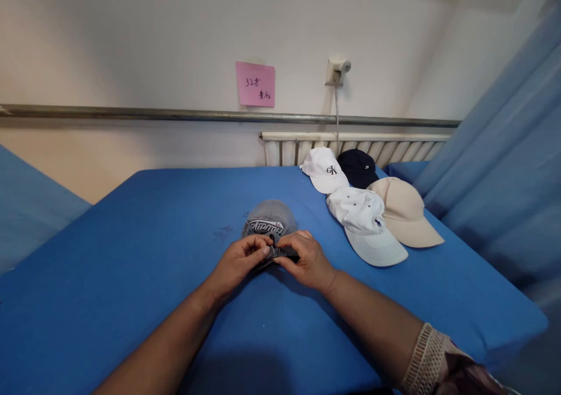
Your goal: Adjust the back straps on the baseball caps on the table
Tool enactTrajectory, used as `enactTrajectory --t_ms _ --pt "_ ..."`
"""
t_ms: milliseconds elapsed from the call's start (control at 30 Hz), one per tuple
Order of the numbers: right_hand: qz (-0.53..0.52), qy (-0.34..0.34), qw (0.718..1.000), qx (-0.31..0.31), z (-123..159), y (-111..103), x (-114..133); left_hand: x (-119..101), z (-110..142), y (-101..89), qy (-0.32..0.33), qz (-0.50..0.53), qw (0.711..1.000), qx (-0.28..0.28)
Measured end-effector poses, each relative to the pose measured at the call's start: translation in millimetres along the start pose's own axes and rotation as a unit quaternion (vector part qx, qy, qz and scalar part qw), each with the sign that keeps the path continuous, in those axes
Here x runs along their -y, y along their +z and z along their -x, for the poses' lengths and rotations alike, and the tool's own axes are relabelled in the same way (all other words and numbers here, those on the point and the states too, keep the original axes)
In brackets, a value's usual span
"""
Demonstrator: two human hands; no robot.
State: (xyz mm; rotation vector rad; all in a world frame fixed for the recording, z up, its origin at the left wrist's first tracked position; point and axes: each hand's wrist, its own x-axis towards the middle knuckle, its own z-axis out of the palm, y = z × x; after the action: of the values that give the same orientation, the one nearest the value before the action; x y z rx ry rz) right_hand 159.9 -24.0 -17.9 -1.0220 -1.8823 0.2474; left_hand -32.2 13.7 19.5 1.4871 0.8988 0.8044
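A grey baseball cap (272, 210) with white lettering lies in the middle of the blue-covered table. Both hands meet at its near edge, thumbs and fingertips pinched on a dark strap (274, 249). My left hand (242, 259) is closed on the strap from the left. From the right, my right hand (310, 260) pinches the same strap, with a dark end showing past the thumb. The fingers partly hide the strap and whatever fastener it has.
At right on the blue table cover (131, 255) lie a white cap (322, 167), a navy cap (358, 167), a pale cap (366, 222) and a beige cap (401, 205). A radiator (289, 149) and metal rail (175, 114) run behind. Blue curtains (504, 132) hang at right.
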Motion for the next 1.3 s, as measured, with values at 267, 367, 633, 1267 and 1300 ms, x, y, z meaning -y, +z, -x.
enactTrajectory --t_ms 267,367,633,1267,1300 --pt "0.042 -0.026 0.998 0.038 -1 -1 4 0 -1 3.9 0.087 -0.188 0.978 -0.026" --pt "0.055 -0.029 0.997 0.053 -2 -1 5 1 1 4.9 0.113 -0.241 0.964 -0.022" --pt "0.09 -0.025 0.991 0.093 -1 -1 7 0 5 10.2 0.127 -0.241 0.962 0.0" --pt "0.069 -0.022 0.995 0.075 0 1 4 4 4 10.2 0.136 -0.265 0.954 -0.03" --pt "0.068 -0.021 0.995 0.074 0 2 3 4 4 11.0 0.127 -0.248 0.96 -0.026"
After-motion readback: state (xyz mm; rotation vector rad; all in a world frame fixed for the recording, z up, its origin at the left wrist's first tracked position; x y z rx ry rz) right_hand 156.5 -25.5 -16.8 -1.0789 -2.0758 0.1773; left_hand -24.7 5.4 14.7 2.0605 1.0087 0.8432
